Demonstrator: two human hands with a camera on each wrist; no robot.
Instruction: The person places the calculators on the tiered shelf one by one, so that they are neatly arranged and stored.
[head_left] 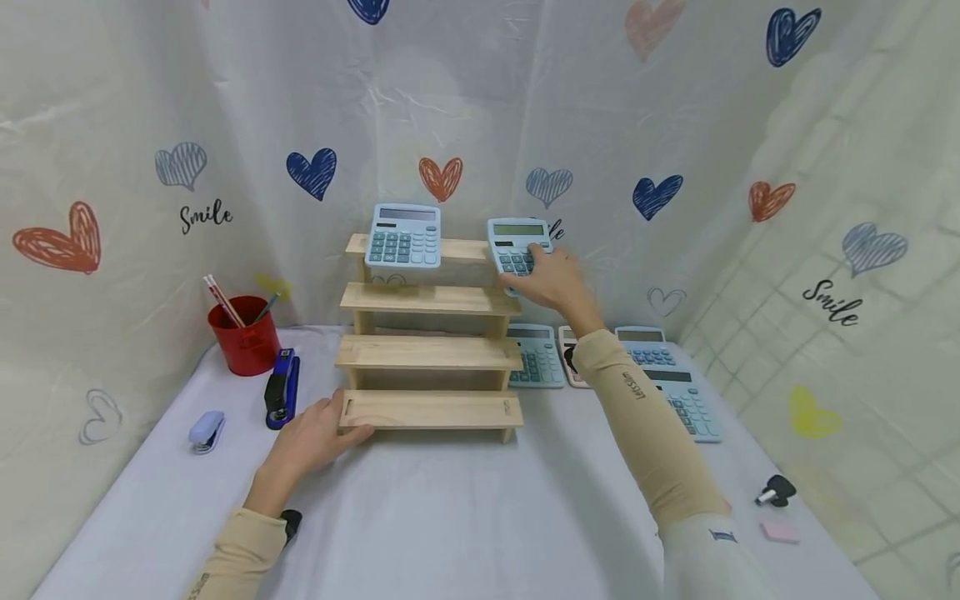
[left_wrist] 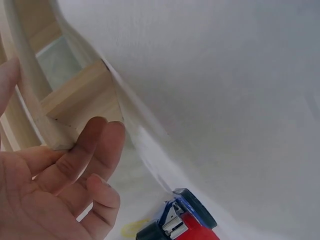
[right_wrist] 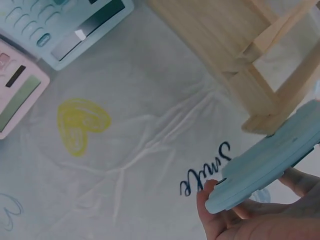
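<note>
A wooden stepped shelf (head_left: pixel 429 350) stands on the white table. A light blue calculator (head_left: pixel 405 235) leans on its top step at the left. My right hand (head_left: pixel 551 279) grips a second light blue calculator (head_left: pixel 516 243) at the right end of the top step; its underside (right_wrist: pixel 265 162) shows in the right wrist view beside the shelf's post (right_wrist: pixel 272 95). My left hand (head_left: pixel 315 433) rests against the left end of the bottom step, fingers (left_wrist: pixel 95 150) touching the wood (left_wrist: pixel 60 107).
Several calculators (head_left: pixel 536 354), blue and one pink (head_left: pixel 572 358), lie behind and right of the shelf. A red pen cup (head_left: pixel 243 333), a dark blue stapler (head_left: pixel 281 387) and a small pale stapler (head_left: pixel 206 430) sit at left. A black object (head_left: pixel 776 490) and pink eraser (head_left: pixel 780 532) lie at right.
</note>
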